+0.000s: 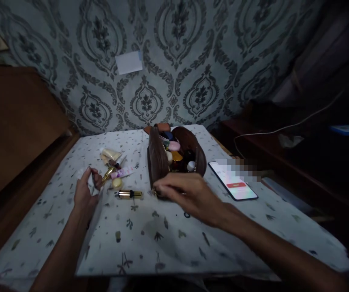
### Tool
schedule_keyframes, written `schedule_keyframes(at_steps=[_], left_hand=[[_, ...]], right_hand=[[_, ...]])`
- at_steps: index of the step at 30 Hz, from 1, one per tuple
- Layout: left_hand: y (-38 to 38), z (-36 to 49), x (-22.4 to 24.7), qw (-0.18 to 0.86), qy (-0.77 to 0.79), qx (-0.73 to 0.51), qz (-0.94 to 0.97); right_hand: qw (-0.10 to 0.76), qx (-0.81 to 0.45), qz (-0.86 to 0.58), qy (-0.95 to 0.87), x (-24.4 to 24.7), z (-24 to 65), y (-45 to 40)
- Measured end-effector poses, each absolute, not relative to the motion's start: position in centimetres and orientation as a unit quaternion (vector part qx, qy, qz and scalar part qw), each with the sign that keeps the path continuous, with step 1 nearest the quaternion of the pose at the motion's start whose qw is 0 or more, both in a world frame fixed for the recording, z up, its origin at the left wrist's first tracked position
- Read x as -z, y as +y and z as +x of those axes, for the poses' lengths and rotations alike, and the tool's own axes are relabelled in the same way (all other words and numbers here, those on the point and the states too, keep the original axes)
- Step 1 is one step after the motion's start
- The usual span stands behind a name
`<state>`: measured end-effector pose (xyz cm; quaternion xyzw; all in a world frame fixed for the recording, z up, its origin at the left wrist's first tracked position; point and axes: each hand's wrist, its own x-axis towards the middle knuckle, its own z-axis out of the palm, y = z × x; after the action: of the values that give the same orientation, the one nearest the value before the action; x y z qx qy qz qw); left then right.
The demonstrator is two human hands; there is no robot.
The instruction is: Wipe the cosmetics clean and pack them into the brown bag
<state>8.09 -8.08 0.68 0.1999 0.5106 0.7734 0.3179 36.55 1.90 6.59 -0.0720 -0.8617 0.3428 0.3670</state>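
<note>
An open brown bag (157, 156) stands on the patterned cloth, with a pink item (174, 146), a white-capped one (191, 166) and several others inside. My right hand (189, 194) is closed at the bag's near left corner, its fingertips pinching the zipper end. My left hand (87, 184) is curled around a whitish item (91, 182), partly hidden by the fingers. Beside it lie a cream tube (111, 153), a pink and white tube (122, 172), a round yellowish jar (117, 183) and a black and gold tube (130, 194).
A lit phone (233, 182) lies right of the bag on the cloth-covered table (162, 247). Patterned wallpaper rises behind, with a white card (129, 63) on it. Brown furniture (19, 121) stands at the left; a pale cable (271, 132) hangs at the right.
</note>
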Motion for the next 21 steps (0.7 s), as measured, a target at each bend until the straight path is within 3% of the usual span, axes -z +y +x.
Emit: schedule_keyframes(at_steps=[2,7,13,17,21], left_hand=[[-7.9,7.4,-0.8,0.274,0.558,-0.758,0.198],[-6.4,5.3,-0.9,0.093,0.753,-0.553,0.346],[-3.2,4.4,-0.4,0.022,0.814,-0.357,0.458],[-1.5,4.9,0.8,0.006,0.836,-0.251,0.488],[-0.7,4.6,1.4,0.005,0.847,-0.204,0.491]], right_hand=[[0.329,-0.366,-0.045,-0.869,-4.8,35.5,0.5],[0.244,-0.450,-0.075,-0.856,-1.4,31.7,-1.7],[0.221,-0.665,-0.154,-0.697,2.4,26.6,-2.6],[0.292,-0.565,-0.186,-0.749,4.3,26.2,-2.7],[0.291,-0.519,-0.182,-0.782,4.9,26.8,-2.7]])
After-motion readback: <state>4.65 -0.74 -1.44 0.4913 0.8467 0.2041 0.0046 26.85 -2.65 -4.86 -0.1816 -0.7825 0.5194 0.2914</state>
